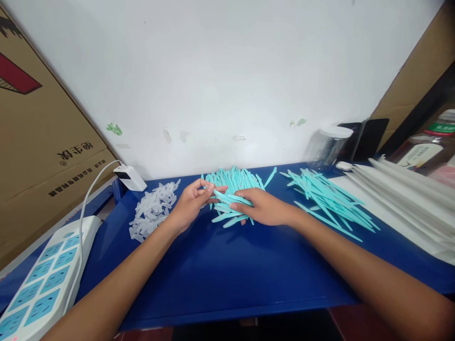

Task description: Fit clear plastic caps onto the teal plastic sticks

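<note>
Several slim turquoise plastic sticks that look like eyebrow razors lie fanned out in my right hand, its thumb pressed over them. My left hand is closed in a pinch at the tip of one of these razors; whatever sits between its fingertips is too small to make out. Just behind both hands spreads a heap of the same razors, partly hidden by my fingers. Left of my left hand lies a pile of small translucent white caps. A second heap of turquoise razors rests to the right.
The blue table meets a white wall behind. On the left are a power strip, a white plug-in device with a cable, and a cardboard box. At right stand a lidded clear jar, a dark phone, white sleeves and a bottle.
</note>
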`<state>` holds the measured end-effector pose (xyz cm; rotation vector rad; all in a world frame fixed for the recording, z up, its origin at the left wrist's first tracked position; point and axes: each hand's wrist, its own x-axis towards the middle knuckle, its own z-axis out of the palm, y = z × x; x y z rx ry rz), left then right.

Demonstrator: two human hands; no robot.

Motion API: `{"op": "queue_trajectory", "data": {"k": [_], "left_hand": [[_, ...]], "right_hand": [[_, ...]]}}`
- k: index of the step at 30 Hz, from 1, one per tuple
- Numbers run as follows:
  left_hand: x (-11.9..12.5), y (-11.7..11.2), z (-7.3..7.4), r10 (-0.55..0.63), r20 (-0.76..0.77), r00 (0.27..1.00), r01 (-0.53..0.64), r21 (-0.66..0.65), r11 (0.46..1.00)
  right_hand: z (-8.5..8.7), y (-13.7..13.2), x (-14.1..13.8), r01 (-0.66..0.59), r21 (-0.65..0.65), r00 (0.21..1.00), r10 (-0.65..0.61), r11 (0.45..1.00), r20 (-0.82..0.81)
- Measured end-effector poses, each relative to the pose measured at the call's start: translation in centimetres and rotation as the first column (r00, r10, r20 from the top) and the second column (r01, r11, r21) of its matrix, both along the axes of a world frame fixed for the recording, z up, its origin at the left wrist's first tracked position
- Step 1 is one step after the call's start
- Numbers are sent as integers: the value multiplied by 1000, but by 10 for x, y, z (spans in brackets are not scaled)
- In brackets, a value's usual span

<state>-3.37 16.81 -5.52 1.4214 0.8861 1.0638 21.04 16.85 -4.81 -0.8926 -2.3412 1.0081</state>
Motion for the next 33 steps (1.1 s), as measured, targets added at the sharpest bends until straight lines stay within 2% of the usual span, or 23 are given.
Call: {"op": "queue_trajectory", "data": {"k": [4, 10, 13, 16, 19, 21, 23, 25, 26, 28, 30, 33], "left_hand": [[1, -3, 2, 31, -59, 998, -29, 39, 999], [-1, -3, 1, 88, -75, 993, -82, 79, 993], [-1, -2, 2, 105, -120, 987, -92, 107, 990], [-4, 0, 9, 141, -171, 975, -113, 166, 980], [-19, 8, 20, 221, -225, 949, -165, 242, 956], [-37, 16, 25, 265, -330, 906, -161, 311, 937], [-58, 25, 27, 255, -545, 799, -50, 363, 930], [-77, 32, 27, 198, -708, 678, 67, 328, 942], [-85, 35, 26, 153, -751, 642, 109, 287, 952], [-97, 38, 24, 77, -785, 615, 154, 216, 964], [-105, 40, 24, 57, -794, 605, 159, 191, 969], [-107, 40, 25, 71, -814, 576, 145, 187, 971]], "right_hand": [[1, -1, -1, 6, 2, 999, -6, 1000, -31], [0, -2, -1, 34, 87, 999, -31, 996, -40], [0, -2, -1, 26, 62, 998, -23, 998, -52], [2, -3, -2, 24, 39, 997, -21, 999, -74], [5, -2, -1, 57, 42, 996, -54, 997, -67], [7, -3, 0, 96, 48, 994, -93, 994, -48], [9, -3, 2, 116, 54, 993, -114, 992, -37], [12, -5, 3, 123, 42, 992, -121, 992, -45], [13, -7, 3, 131, 22, 990, -130, 991, -51], [15, -9, 3, 155, -30, 986, -157, 987, -60], [16, -9, 4, 173, -51, 983, -176, 984, -59], [14, -6, 6, 170, 34, 984, -168, 985, -57]]}}
